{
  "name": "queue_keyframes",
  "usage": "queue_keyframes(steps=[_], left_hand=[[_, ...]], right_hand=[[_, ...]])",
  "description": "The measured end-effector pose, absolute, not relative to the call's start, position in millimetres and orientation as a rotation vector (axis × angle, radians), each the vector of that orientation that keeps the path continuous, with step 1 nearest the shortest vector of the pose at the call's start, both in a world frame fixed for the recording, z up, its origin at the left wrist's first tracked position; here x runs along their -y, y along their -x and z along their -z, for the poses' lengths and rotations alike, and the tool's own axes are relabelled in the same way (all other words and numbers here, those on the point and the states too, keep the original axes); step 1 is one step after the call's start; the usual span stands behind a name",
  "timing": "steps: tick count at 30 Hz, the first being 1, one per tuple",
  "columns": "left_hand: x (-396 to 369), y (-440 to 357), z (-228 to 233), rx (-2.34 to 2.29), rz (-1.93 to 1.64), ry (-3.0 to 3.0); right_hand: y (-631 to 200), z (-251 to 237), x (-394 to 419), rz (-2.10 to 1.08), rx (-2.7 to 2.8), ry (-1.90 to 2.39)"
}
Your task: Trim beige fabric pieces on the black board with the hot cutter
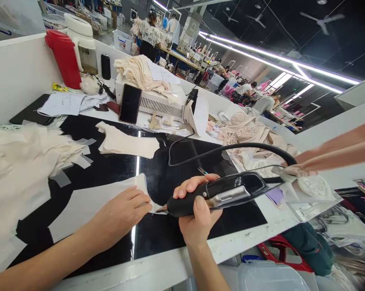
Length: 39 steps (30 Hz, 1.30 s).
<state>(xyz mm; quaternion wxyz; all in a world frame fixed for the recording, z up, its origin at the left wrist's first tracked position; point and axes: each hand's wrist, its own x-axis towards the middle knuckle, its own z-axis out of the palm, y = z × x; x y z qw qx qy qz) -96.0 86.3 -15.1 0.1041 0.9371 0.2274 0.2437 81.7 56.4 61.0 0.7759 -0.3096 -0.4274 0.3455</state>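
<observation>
**Hand tool's tip at the cloth's edge**

Head view: the right hand (197,229) grips a black hand tool (231,192), its tip at the right end of a pale cloth (85,206) on the table (231,247). The left hand (123,216) rests on that end, fingers together; whether it pinches, I cannot tell. A cloth stack (128,143) lies behind.

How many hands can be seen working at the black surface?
2: the left hand rests on the pale fabric; the right hand grips the black handheld tool.
</observation>
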Motion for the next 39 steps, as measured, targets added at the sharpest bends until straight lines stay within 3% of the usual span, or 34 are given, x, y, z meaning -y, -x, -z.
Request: queue_keyframes(steps=[39], left_hand=[[-110, 118, 8, -0.743, -0.731, -2.774]], right_hand=[[-120, -53, -81, -0.609, 0.908, 0.779]])
